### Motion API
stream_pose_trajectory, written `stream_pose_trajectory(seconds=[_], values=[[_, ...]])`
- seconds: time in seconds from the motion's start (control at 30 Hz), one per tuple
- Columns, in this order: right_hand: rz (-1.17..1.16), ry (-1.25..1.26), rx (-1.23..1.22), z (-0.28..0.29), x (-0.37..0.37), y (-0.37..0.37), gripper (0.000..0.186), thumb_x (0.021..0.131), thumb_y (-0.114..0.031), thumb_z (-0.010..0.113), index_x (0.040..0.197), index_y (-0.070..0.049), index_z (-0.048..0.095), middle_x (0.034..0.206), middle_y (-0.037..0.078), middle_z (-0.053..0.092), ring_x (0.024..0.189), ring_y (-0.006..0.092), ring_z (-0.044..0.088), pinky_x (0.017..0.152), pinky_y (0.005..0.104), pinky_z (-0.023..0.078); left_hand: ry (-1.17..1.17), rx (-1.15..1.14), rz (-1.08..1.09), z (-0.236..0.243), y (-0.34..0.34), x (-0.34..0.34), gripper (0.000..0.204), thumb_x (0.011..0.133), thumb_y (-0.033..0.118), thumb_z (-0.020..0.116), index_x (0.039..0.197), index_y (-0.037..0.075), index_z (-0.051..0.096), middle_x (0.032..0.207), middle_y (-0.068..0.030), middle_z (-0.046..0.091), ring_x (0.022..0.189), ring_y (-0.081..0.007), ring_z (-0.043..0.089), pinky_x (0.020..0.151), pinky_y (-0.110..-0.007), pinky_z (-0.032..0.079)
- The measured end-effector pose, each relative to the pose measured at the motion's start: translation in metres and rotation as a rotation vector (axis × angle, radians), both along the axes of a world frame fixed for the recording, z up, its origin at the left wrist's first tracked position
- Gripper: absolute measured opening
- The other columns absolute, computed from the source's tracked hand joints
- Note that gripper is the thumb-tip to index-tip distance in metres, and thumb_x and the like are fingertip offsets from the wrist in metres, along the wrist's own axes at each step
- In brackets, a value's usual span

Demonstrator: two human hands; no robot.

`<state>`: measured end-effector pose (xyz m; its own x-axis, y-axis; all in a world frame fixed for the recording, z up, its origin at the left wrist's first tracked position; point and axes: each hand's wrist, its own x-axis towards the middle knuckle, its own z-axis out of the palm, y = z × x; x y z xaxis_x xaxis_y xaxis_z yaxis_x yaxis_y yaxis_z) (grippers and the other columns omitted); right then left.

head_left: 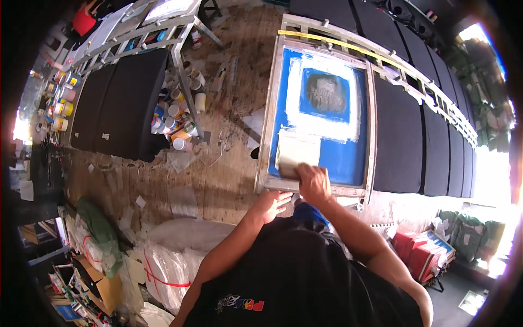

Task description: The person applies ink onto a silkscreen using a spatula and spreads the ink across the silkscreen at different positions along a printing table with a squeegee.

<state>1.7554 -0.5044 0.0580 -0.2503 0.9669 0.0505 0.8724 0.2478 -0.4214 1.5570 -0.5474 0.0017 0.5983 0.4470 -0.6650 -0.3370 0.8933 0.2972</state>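
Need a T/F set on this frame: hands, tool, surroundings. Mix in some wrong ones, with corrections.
1. The right hand grips a squeegee-like tool over the blue screen. True.
2. The left hand grips that tool too. False: it is open, by the screen's near edge.
3. A yellow strip runs past the screen's far end. True.
4. The dark grey patch sits at the screen's near end. False: it is toward the far end.
5. Black panels show only right of the screen. False: some are left too.
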Motion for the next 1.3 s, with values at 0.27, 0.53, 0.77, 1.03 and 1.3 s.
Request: stream_pose_trajectory(seconds=[0.27,0.53,0.77,1.03,1.3], values=[[-0.058,-0.151,0.075,-0.026,0.018,0.048,0.035,0.082,-0.008,0.059,0.113,-0.012,0.073,0.117,0.011,0.072,0.107,0.0323,0.068,0.09,0.0524,0.046,0.034,-0.026,-0.008,-0.001,0.003,0.005,0.028,0.101,0.03,0.044,0.115,0.008,0.054,0.161,-0.0206,0.037,0.153,-0.0361,0.026,0.121,-0.054,0.019],[-0.081,-0.213,-0.173,0.007,0.006,0.06,0.037,0.078,-0.005,0.058,0.111,-0.014,0.073,0.115,0.011,0.072,0.096,0.0329,0.071,0.086,0.0529,0.044,0.057,-0.079,0.01,0.012,0.008,0.005,0.018,0.089,0.028,0.053,0.097,0.012,0.055,0.159,-0.0217,0.041,0.152,-0.0364,0.028,0.121,-0.057,0.015],[-0.049,-0.163,-0.053,-0.012,0.005,0.028,0.035,0.078,-0.01,0.06,0.111,-0.016,0.071,0.113,0.005,0.071,0.096,0.0321,0.068,0.091,0.0533,0.04,0.012,-0.068,-0.001,-0.01,0.005,0.001,0.025,0.09,0.028,0.052,0.107,0.009,0.059,0.158,-0.019,0.043,0.152,-0.0353,0.029,0.12,-0.057,0.017],[-0.217,-0.003,-0.222,0.037,0.015,0.01,0.039,0.084,-0.007,0.059,0.12,-0.017,0.07,0.119,0.007,0.071,0.104,0.0341,0.068,0.092,0.0535,0.041,0.413,0.163,-0.319,-0.005,-0.018,-0.05,0.066,0.1,0.06,0.051,0.133,0.003,0.051,0.121,-0.0134,0.07,0.09,-0.0215,0.073,0.08,-0.033,0.058],[-0.219,-0.068,-0.298,0.059,0.043,0.068,0.035,0.084,-0.011,0.06,0.115,-0.018,0.075,0.114,0.007,0.072,0.107,0.0322,0.067,0.094,0.055,0.041,0.89,0.607,-0.103,-0.067,0.021,-0.052,0.057,0.106,0.05,0.042,0.11,-0.004,0.06,0.087,-0.0152,0.069,0.067,-0.0239,0.071,0.061,-0.038,0.058]])
